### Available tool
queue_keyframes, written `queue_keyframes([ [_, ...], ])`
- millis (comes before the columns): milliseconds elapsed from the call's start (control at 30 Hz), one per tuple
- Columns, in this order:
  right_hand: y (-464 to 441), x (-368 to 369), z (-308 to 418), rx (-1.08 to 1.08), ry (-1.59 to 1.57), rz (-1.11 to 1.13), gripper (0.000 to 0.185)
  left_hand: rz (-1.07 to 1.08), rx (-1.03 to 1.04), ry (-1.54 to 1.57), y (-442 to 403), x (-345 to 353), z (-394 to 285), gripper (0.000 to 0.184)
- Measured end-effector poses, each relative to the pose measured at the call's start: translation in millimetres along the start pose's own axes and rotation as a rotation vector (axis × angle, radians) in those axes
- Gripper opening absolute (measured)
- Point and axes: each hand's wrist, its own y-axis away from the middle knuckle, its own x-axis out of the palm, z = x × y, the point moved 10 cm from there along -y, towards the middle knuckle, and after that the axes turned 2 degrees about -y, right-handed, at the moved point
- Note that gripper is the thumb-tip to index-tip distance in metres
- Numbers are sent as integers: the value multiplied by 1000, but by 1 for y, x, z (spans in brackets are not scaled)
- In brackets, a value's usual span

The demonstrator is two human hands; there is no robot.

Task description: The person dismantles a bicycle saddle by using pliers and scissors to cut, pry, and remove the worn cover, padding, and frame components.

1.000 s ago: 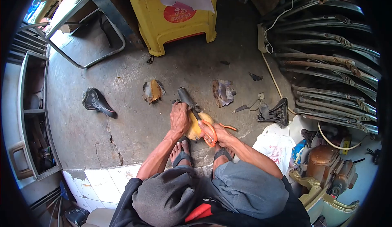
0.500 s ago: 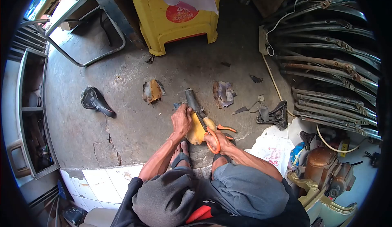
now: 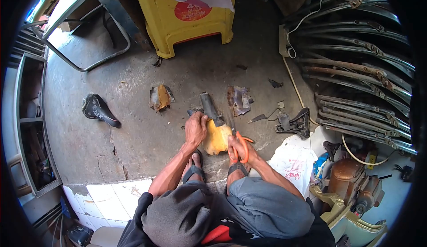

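My left hand (image 3: 195, 130) is closed on the left edge of a yellow foam piece (image 3: 215, 136), held low over the floor between my feet. My right hand (image 3: 251, 154) grips scissors (image 3: 244, 143) by their orange handles. The blades point away from me beside the foam's right edge; whether they touch it I cannot tell. Just beyond the foam lies a dark grey tube-like piece (image 3: 208, 104), partly hidden at its near end. The foam's surface looks uneven, with brownish edges.
A black bicycle saddle (image 3: 100, 110) lies left. Two torn scraps, one orange-brown (image 3: 161, 98) and one greyish (image 3: 240, 100), lie ahead. A black saddle base (image 3: 294, 121) sits right, near stacked metal tubes (image 3: 360, 73). A yellow stool (image 3: 195, 36) stands beyond.
The scissors have moved off the foam's middle to its right edge, swinging more upright. More of the foam's face shows. My left hand keeps its hold, and the whole view has shifted slightly.
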Motion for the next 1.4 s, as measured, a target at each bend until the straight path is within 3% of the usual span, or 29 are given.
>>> queue_keyframes([
  [67,-8,3,0,-25,-131,88,64,12,71,-37,1,4,-13,19],
  [133,-15,-4,-1,-6,-114,27,60,36,139,-80,2,7,-31,21],
  [267,-20,-4,-6,-15,105,-37,68,33,187,-173,4,14,-43,29],
  [400,-7,-4,-3,-32,216,-22,75,58,239,-211,1,30,-42,18],
  [533,-14,-21,-8,-147,82,-131,79,-43,213,-92,-7,33,-42,12],
  [700,-13,-43,-9,-119,27,-135,70,13,237,-173,-10,39,-63,9],
  [767,-13,-63,-5,-186,100,-294,67,23,252,-172,-8,40,-62,9],
  [933,-44,-57,-52,-96,161,-157,64,194,314,-133,16,52,-65,10],
  [1000,-32,-60,-43,-39,204,-168,52,208,287,-152,20,52,-66,13],
  [1200,-39,-69,-37,-33,76,-237,48,378,231,-274,56,61,-59,20],
  [1267,-44,-58,-35,-44,-16,-198,49,455,219,-400,59,65,-57,24],
  [1333,-42,-53,-29,-28,61,-245,49,469,353,-663,57,72,-61,23],
  [1400,-41,-51,-18,-143,226,-315,51,501,409,-693,50,79,-62,22],
])
